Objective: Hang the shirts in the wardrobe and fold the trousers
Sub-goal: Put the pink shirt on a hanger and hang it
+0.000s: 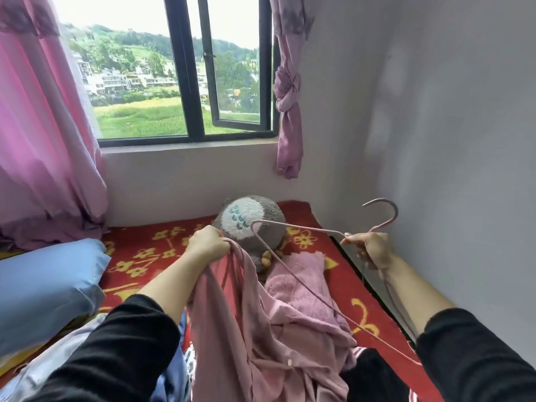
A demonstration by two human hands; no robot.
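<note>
The bed (139, 256), under a red flowered cover, fills the corner. Taking the grey plush toy (249, 219) at its far middle as the mark, the white wall (464, 169) runs close along the bed's edge to the right of the toy. That side gives the least room for swinging anything. The window (185, 82) stands above and behind the toy, and a pink curtain (43, 140) hangs far to its left. A blue pillow (43, 285) lies left of the toy and nearer the person.

The mauve shirt (246, 329) rises from a heap in front of the toy. It is pulled up into a peak, probably so that the neck or a shoulder opens for the hanger. A pink fleecy cloth (293, 282) lies flat just in front of the toy, beside the shirt. A dark garment (371, 369) lies nearest the person. Whether it is trousers I cannot tell.

The thin pink hanger (301, 227) is held in the air in front of the toy and to its right. Its hook is close to the wall, and one arm slants down over the shirt. It is not yet inside the shirt.

The left hand (207, 242), just left of the toy, is clenched on a bunched edge of the shirt. The right hand (371, 248), right of the toy, pinches the hanger at its neck below the hook. The open air above the heap looks like the free space for threading. No wardrobe is in view.
</note>
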